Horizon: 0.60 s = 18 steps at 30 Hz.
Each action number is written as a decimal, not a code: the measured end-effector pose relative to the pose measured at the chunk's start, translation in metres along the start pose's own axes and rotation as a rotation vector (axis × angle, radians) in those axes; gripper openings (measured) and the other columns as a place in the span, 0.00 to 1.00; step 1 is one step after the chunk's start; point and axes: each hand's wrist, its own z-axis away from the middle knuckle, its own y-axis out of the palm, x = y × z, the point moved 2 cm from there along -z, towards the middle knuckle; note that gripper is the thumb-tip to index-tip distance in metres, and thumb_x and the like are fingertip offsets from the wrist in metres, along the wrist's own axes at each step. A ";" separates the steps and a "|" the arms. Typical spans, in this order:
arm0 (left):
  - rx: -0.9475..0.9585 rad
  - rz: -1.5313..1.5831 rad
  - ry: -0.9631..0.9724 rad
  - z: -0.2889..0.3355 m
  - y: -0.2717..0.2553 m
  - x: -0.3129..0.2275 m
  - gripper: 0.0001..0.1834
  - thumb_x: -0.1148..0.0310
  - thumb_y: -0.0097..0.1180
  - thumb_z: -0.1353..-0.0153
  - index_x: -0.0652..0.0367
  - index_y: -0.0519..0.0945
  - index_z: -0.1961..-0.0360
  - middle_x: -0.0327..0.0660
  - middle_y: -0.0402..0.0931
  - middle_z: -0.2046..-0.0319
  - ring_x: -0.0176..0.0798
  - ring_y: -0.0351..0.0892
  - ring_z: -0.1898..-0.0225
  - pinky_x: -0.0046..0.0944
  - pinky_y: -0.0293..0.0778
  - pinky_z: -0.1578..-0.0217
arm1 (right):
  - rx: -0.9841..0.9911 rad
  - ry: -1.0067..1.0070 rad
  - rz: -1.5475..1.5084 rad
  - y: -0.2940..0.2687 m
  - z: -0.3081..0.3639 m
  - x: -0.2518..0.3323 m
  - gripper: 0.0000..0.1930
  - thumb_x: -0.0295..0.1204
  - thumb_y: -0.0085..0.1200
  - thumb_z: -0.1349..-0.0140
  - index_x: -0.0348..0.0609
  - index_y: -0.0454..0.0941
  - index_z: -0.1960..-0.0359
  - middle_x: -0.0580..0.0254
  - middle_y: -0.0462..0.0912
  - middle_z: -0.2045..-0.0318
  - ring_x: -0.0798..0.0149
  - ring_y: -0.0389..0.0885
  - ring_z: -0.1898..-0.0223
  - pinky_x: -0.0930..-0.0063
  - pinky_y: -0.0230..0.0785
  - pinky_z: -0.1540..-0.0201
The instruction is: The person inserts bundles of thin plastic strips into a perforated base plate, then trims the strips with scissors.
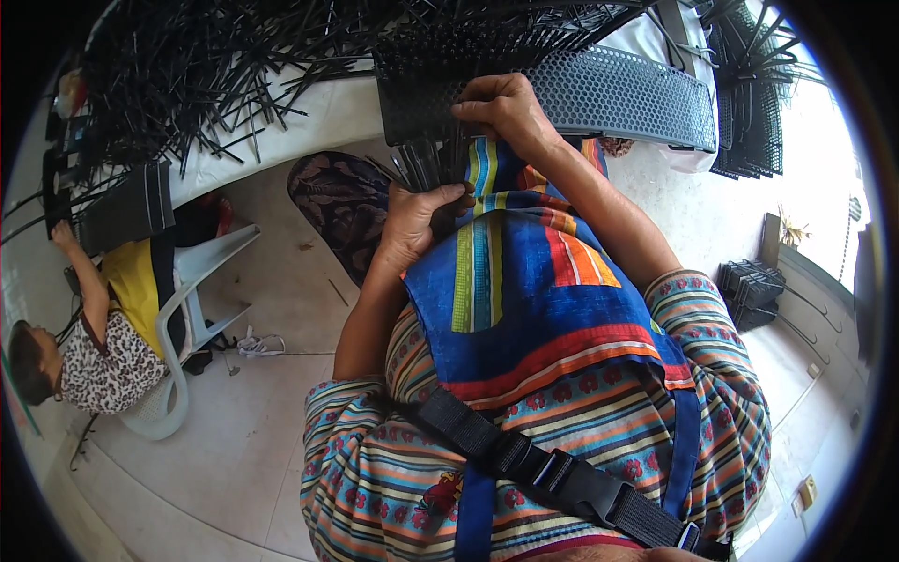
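My left hand (410, 223) is closed around a bundle of thin black strips (419, 167), held upright just above my lap. Past it, my right hand (508, 110) reaches in with thumb and forefinger pressed together. Whatever is pinched there is lost against the dark background. Right behind that hand stands a dark panel (405, 105) with many black strip ends packed along its top. A curved black perforated panel (637, 94) runs from there to the right along the table edge. A blue striped apron (534, 272) covers my lap below both hands.
Loose black strips (215, 66) are heaped on the white-covered table (328, 110) at the far left. More black mesh pieces (754, 126) stand at the far right. Left of me a co-worker (112, 361) sits on a pale plastic chair (173, 342). Dark bundles (749, 290) lie on the floor at right.
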 end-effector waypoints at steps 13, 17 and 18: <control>0.047 0.127 -0.049 0.004 -0.004 -0.001 0.16 0.76 0.64 0.46 0.65 0.77 0.56 0.50 0.82 0.70 0.39 0.83 0.75 0.35 0.80 0.73 | 0.011 -0.127 -0.169 -0.007 0.010 0.018 0.04 0.25 0.61 0.42 0.38 0.82 0.71 0.74 0.73 0.84 0.83 0.62 0.85 0.86 0.50 0.83; 0.078 0.165 -0.052 0.002 -0.007 0.003 0.17 0.72 0.65 0.45 0.64 0.77 0.55 0.50 0.83 0.68 0.40 0.84 0.73 0.35 0.80 0.73 | -0.056 -0.220 0.019 -0.019 0.006 0.023 0.06 0.27 0.62 0.43 0.38 0.85 0.68 0.68 0.81 0.79 0.79 0.75 0.78 0.85 0.64 0.76; 0.064 0.133 -0.059 -0.002 -0.009 0.005 0.17 0.71 0.66 0.45 0.64 0.77 0.55 0.51 0.83 0.68 0.41 0.84 0.72 0.35 0.80 0.72 | -0.127 -0.268 0.171 -0.019 0.005 0.024 0.06 0.28 0.62 0.44 0.38 0.85 0.68 0.68 0.81 0.79 0.79 0.75 0.78 0.84 0.64 0.76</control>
